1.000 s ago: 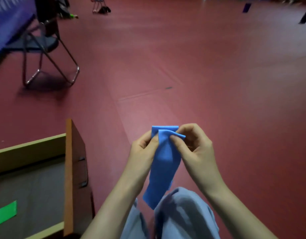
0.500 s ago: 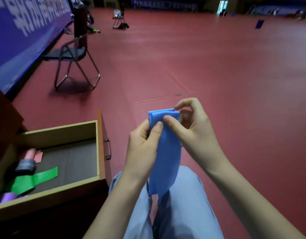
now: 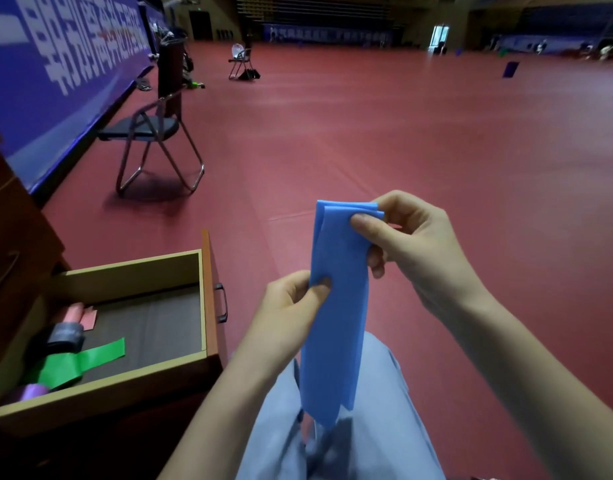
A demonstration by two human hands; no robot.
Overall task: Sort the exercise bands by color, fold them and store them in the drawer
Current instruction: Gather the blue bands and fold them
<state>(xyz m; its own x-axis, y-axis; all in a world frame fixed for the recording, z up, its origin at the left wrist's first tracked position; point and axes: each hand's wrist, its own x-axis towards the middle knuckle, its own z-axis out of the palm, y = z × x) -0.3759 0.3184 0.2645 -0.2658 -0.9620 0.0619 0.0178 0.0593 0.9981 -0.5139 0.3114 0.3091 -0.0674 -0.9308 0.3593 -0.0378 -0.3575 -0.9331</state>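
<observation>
A blue exercise band (image 3: pixel 336 323) hangs doubled over in front of me, its loose ends down at my knees. My right hand (image 3: pixel 412 247) pinches its folded top edge. Lower down, my left hand (image 3: pixel 291 306) pinches the band's left edge at mid-height. At the lower left an open wooden drawer (image 3: pixel 204 299) holds a pink band (image 3: pixel 80 315), a dark grey band (image 3: pixel 64 337), a green band (image 3: pixel 80 362) and a purple band (image 3: pixel 33 391), lined up along its left part.
A folding chair (image 3: pixel 156 140) stands on the red floor beyond the drawer, beside a blue banner wall (image 3: pixel 56 64). Another chair (image 3: pixel 241 62) stands far back. My legs in light grey trousers (image 3: pixel 339 445) are below the band. A brown cabinet (image 3: pixel 11 237) surrounds the drawer.
My left hand has slid down the band from the top to mid-height while my right hand keeps the top fold. The view has lifted and swung left, showing more of the drawer.
</observation>
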